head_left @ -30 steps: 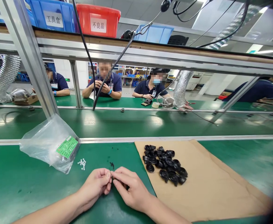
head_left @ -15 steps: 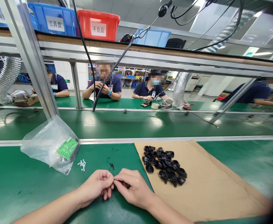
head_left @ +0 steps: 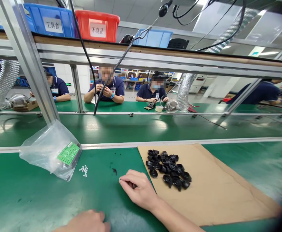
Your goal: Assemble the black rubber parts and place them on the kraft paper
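Observation:
My right hand [head_left: 138, 190] rests on the green mat [head_left: 34, 196], its fingers curled and pinched on a small part, with a dark bit showing under the fingers. It lies just left of a pile of black round parts [head_left: 168, 169] on a sheet of brown cardboard [head_left: 218, 190]. My left hand [head_left: 86, 222] is low at the frame's bottom edge, knuckles up and partly cut off, touching nothing that I can see. Ahead of my right hand lie a few tiny black bits [head_left: 114, 170] and a small cluster of white pieces [head_left: 84, 170].
A clear plastic bag with a green label [head_left: 52, 151] lies at the left, beside an aluminium post [head_left: 30, 64]. A conveyor belt [head_left: 141, 127] runs beyond the mat. Several other people sit across it. Blue and red bins [head_left: 96, 27] stand on the overhead shelf, and cables hang down.
My left hand has let go of the pinch with the right and pulled back toward me, to the bottom edge. My right hand stays put, still pinched.

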`<state>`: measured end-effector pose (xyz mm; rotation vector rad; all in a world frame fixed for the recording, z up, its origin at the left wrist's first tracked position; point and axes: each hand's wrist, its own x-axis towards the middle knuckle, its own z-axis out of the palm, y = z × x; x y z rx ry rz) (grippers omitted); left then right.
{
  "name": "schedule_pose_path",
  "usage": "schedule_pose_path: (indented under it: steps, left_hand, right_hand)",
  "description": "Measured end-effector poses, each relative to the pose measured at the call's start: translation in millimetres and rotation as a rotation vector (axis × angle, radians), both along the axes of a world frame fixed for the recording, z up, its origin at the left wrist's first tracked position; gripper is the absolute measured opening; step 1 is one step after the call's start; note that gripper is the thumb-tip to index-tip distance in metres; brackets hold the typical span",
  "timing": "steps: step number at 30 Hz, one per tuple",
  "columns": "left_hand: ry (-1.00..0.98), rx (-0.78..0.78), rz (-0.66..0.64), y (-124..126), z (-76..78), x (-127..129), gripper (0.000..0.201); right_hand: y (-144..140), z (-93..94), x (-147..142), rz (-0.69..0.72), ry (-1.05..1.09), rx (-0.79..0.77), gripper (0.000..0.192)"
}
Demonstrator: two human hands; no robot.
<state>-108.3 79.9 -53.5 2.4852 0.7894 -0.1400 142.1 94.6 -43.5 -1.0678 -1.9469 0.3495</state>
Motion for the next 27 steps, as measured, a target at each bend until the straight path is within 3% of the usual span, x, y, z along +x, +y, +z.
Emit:
schedule_pose_path:
  steps: [3, 5, 9, 13, 17, 23, 27]
  left_hand:
    - [-0.175, 0.02, 0.091, 8, 23.3, 16, 0.029]
    - [-0.368, 0.001, 0.144, 13, 27.8, 25, 0.039]
    - [-0.639, -0.042, 0.208, 24, 6.3, 36, 0.042]
    - [-0.727, -0.087, 0.349, 31, -11.5, 36, 0.037]
    - [-0.774, -0.115, 0.441, 34, -13.4, 35, 0.036]
    - [-0.764, -0.143, 0.405, 37, -9.7, 35, 0.047]
    - [-0.807, -0.235, 0.449, 39, -10.8, 36, 0.049]
  right_hand:
    - [1, 1.3, 1, -0.022, 0.028, 0.005, 0.019]
    - [1, 2.1, 2, -0.032, 0.052, 0.006, 0.019]
    - [1, 2.8, 4, -0.033, 0.102, 0.015, 0.017]
    - [-1, 2.5, 6, 0.012, 0.097, 0.031, 0.015]
    - [-4, 1.3, 1, 0.079, 0.02, 0.013, 0.015]
    - [-5, -0.3, -5, 0.082, -0.068, -0.05, 0.018]
    - [-5, 3.3, -2, 0.054, -0.066, -0.026, 0.021]
